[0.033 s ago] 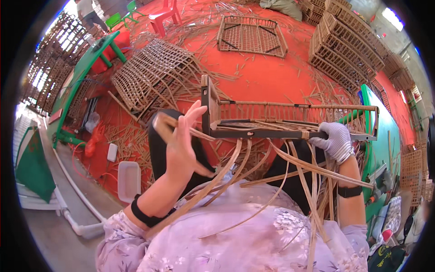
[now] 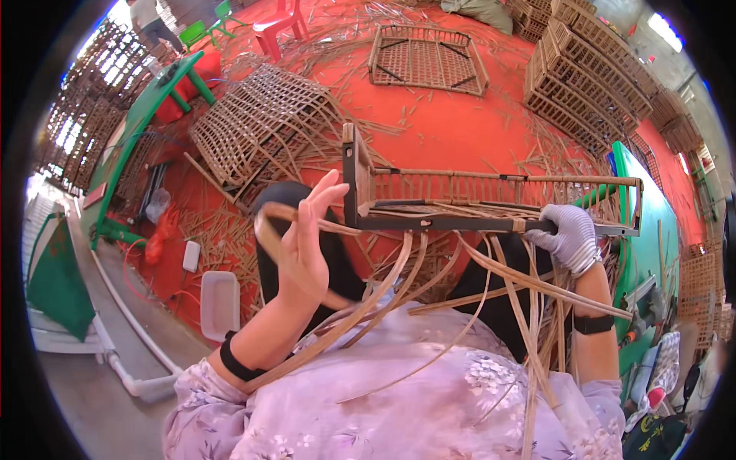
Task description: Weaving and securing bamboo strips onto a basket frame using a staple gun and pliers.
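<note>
Movement's basically confined to one thing here: the blurred cane strip [image 2: 264,230] beside the left hand [image 2: 307,253], left of centre in the frame. A split second ago it was seen slanting down fairly straight; now it's bowed out into a rounded loop around that hand. The left hand itself has barely been shifted. Its fingers are held up long and spread, not curled, though whether the strip is pinched by the thumb can't be told through the blur.

Meanwhile the near dark rail of the rectangular rack [image 2: 460,225] is clasped by the gloved right hand [image 2: 569,234], right of centre. The rack is stretched from mid-frame toward the right edge, and it's been kept pretty much where it was, so it looks like a steady base is being given while only the strip is worked.

As for what that means: the strip doesn't look settled yet, and plenty of loose strips [image 2: 556,288] are left hanging off the near rail toward the bottom of the frame, so the weaving can be judged well short of done. Finished-looking woven crates [image 2: 264,123] are spread around on the red floor [image 2: 460,126] up top.
</note>
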`<state>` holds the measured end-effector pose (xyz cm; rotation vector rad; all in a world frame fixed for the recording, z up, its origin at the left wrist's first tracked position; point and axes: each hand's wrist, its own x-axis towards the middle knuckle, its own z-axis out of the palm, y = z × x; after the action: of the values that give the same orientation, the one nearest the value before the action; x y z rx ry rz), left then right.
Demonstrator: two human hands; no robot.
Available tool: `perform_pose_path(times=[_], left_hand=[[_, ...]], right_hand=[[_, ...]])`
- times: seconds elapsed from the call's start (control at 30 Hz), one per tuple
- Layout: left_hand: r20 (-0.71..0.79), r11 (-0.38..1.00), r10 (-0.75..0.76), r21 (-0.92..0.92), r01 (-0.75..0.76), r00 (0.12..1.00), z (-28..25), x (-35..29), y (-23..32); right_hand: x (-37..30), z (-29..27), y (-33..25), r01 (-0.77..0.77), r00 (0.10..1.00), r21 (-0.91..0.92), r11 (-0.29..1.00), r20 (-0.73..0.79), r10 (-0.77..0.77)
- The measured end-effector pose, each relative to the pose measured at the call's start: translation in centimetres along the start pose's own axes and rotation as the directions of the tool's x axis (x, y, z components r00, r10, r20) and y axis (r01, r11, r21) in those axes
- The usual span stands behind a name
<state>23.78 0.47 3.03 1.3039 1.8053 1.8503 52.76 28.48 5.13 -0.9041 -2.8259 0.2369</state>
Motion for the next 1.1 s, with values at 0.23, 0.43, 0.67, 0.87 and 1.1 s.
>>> perform_pose_path(times=[0.23,0.43,0.67,0.87,1.1], left_hand=[[0.254,0.931,-0.150,-0.289,0.223,0.955,-1.5,-2.3,0.7],[0.185,0.939,-0.253,-0.191,0.287,0.950,-1.0,-2.2,2.5],[0.263,0.969,0.108,-0.242,-0.043,0.959,0.1,-2.1,4.4],[0.399,0.959,0.270,-0.029,-0.282,0.876,-1.5,-0.1,8.7],[0.483,0.891,0.299,0.167,-0.422,0.823,-4.8,0.7,7.9]], right_hand=[[-0.2,-1.4,-5.0,0.275,0.941,0.200,0.940,-0.254,-0.222],[1.4,-4.0,-13.9,0.553,0.811,0.206,0.807,-0.355,-0.465],[1.5,2.6,-18.4,0.611,0.786,0.301,0.733,-0.120,-0.606],[1.6,3.0,-19.8,0.504,0.850,0.368,0.781,-0.052,-0.524],[1.4,3.4,-19.9,0.535,0.831,0.409,0.739,-0.095,-0.549]])
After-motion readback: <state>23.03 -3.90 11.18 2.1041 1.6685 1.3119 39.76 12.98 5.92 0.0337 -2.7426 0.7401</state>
